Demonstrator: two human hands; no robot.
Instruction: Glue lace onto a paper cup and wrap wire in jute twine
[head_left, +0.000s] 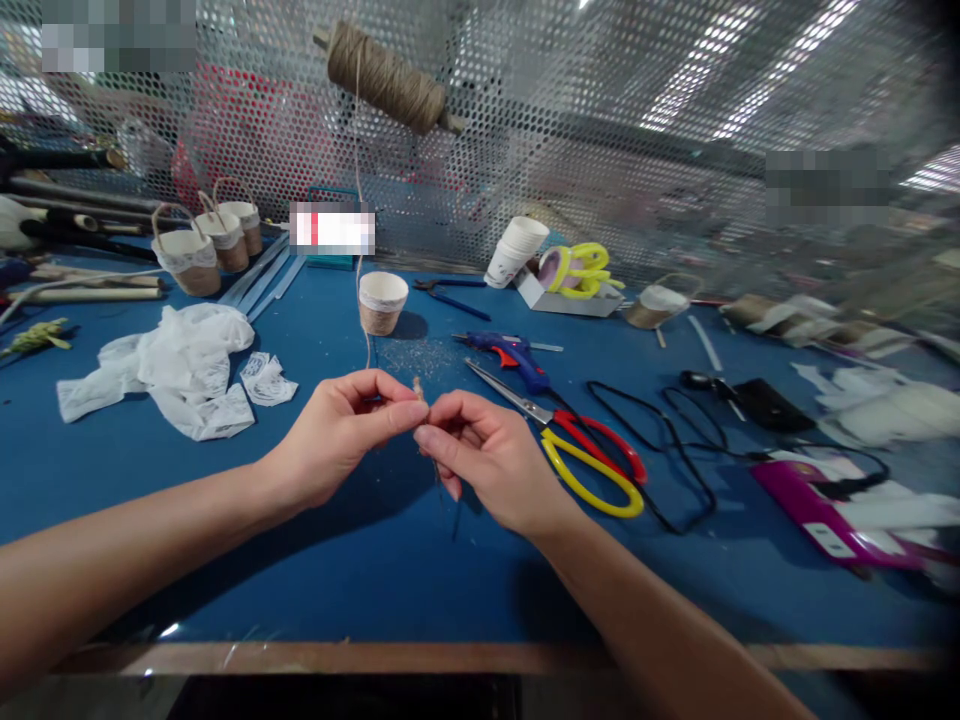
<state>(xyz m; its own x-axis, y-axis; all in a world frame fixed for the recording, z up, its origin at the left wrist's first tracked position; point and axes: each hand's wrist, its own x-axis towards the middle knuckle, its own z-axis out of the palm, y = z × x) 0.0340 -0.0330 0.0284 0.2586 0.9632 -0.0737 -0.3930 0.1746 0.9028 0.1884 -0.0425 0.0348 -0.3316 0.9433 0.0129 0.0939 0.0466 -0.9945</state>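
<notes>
My left hand (pixel 337 430) and my right hand (pixel 484 450) meet over the middle of the blue table, thumbs and fingertips pinched together. Between them is twine (pixel 418 386), a short tan end of it poking up above the fingertips; the rest is mostly hidden. From a brown spool (pixel 386 80) on the mesh, a strand (pixel 359 180) hangs down and passes behind my left hand. Just beyond stands a small paper cup (pixel 382 302) wrapped in burlap with a lace rim. Scissors (pixel 570 430) with red and yellow handles lie beside my right hand.
A blue glue gun (pixel 514 357) and its black cord (pixel 675 450) lie right of centre. White lace (pixel 172 370) is heaped at left, below several handled cups (pixel 187 262). Pliers (pixel 454 292), stacked cups (pixel 516 250) and a magenta power strip (pixel 810 510) also occupy the table.
</notes>
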